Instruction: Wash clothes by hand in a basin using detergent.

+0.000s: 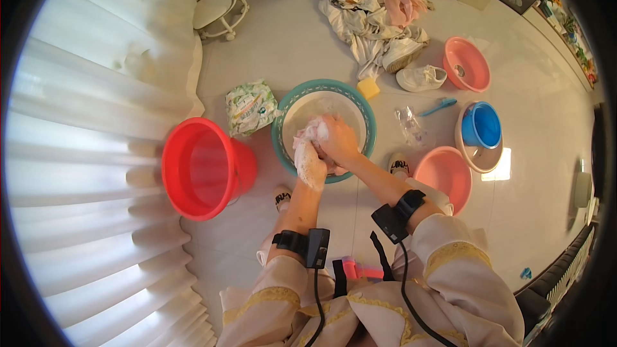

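Soapy pink cloth (313, 130) is bunched between my two hands, over a basin with a teal rim (371, 130) that holds cloudy water. My left hand (309, 161) is covered in foam and grips the cloth from the near left side. Fingers of my right hand (339, 140) close on the same cloth from the right. Part of the cloth hangs down near the basin's near edge. A yellow sponge (368, 88) lies on the floor just past the rim at the upper right.
A red bucket (197, 168) and a printed plastic pack (250, 107) stand left. To the right are a blue brush (437, 106), a clear wrapper (409, 125), pink basins (446, 176), a blue container (482, 125) and a white shoe (419, 78). Piled clothes (366, 19) lie beyond.
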The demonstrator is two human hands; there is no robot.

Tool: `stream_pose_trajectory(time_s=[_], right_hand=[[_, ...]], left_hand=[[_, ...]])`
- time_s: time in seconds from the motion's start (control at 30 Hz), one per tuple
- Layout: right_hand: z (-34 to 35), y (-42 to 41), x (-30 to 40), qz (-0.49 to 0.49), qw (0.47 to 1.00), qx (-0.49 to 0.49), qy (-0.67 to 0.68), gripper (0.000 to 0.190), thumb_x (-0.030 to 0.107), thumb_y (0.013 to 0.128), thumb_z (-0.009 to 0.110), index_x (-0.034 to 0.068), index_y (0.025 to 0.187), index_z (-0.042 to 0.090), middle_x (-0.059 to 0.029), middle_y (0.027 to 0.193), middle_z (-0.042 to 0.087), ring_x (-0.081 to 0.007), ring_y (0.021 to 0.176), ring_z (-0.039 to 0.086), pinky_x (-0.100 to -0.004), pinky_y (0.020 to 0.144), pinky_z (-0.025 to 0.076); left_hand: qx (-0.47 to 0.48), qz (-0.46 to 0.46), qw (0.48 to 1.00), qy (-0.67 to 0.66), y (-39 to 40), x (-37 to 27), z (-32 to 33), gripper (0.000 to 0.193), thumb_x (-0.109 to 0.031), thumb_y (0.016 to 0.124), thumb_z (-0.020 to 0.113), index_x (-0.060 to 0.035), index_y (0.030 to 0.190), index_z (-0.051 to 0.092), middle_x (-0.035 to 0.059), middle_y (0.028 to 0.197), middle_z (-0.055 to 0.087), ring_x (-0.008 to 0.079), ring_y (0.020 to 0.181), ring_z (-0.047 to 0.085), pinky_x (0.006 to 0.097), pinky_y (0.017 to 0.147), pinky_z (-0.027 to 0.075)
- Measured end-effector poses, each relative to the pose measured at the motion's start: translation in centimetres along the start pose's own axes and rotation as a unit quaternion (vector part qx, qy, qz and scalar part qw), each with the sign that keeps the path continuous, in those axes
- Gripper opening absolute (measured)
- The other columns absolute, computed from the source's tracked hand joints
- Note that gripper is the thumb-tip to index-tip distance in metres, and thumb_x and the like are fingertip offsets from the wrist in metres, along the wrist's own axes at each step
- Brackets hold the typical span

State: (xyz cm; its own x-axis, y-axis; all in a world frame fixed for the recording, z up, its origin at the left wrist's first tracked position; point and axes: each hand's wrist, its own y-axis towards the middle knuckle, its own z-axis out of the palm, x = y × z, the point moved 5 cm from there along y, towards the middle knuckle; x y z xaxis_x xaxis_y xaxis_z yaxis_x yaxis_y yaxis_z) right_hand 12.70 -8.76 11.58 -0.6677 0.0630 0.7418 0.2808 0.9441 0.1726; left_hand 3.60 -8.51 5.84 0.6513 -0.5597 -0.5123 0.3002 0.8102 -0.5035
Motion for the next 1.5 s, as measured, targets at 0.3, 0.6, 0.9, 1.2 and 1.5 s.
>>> stream_pose_trajectory(time_s=[0.3,0.6,0.9,1.2,1.5], right_hand=[[-0.9,-3.1,6.5,-0.134,0.989,0.045,0.039,0.009,0.019,0.075,0.060,0.010,0.076,0.061,-0.0099,0.080,0.062,-0.0293,0.075,0.061,-0.0411,0.063,0.048],[-0.9,-0.8,1.7,0.046,0.998,-0.013,0.050,0.021,0.021,0.077,0.060,0.005,0.090,0.059,-0.0155,0.084,0.061,-0.0363,0.075,0.060,-0.0445,0.067,0.048],[-1.1,0.2,0.9,-0.043,0.993,0.108,-0.013,0.023,0.026,0.075,0.063,0.005,0.085,0.061,-0.0191,0.080,0.060,-0.0350,0.081,0.059,-0.0455,0.070,0.047],[-2.9,3.0,-0.6,0.099,0.980,0.054,0.165,0.025,0.025,0.086,0.056,0.003,0.097,0.054,-0.0147,0.092,0.059,-0.0302,0.086,0.059,-0.0376,0.075,0.047],[-1.4,1.7,-0.3,0.124,0.833,0.091,0.531,0.039,0.024,0.085,0.062,0.002,0.115,0.049,-0.0062,0.102,0.055,-0.0150,0.096,0.052,-0.0284,0.084,0.045]], left_hand=[[0.045,0.016,0.990,0.136,-0.1,-0.6,-1.0,0.027,-0.023,0.086,0.054,-0.0059,0.108,0.054,0.0088,0.097,0.060,0.0215,0.087,0.058,0.0370,0.073,0.048],[0.098,0.067,0.943,0.311,1.1,-1.7,0.7,0.031,-0.024,0.084,0.057,-0.0034,0.107,0.054,0.0085,0.093,0.061,0.0192,0.078,0.061,0.0337,0.064,0.050],[0.073,-0.070,0.992,0.073,-0.7,0.9,2.4,0.039,-0.032,0.089,0.052,-0.0068,0.119,0.049,0.0080,0.115,0.054,0.0227,0.103,0.052,0.0394,0.085,0.042],[0.100,-0.071,0.989,-0.082,-2.0,-0.3,3.9,0.051,-0.045,0.092,0.047,-0.0092,0.128,0.044,0.0060,0.130,0.047,0.0226,0.122,0.042,0.0384,0.103,0.034],[0.112,0.080,0.989,0.062,-2.0,-4.1,7.1,0.042,-0.030,0.095,0.048,-0.0089,0.130,0.039,0.0050,0.125,0.047,0.0188,0.116,0.045,0.0316,0.096,0.039]])
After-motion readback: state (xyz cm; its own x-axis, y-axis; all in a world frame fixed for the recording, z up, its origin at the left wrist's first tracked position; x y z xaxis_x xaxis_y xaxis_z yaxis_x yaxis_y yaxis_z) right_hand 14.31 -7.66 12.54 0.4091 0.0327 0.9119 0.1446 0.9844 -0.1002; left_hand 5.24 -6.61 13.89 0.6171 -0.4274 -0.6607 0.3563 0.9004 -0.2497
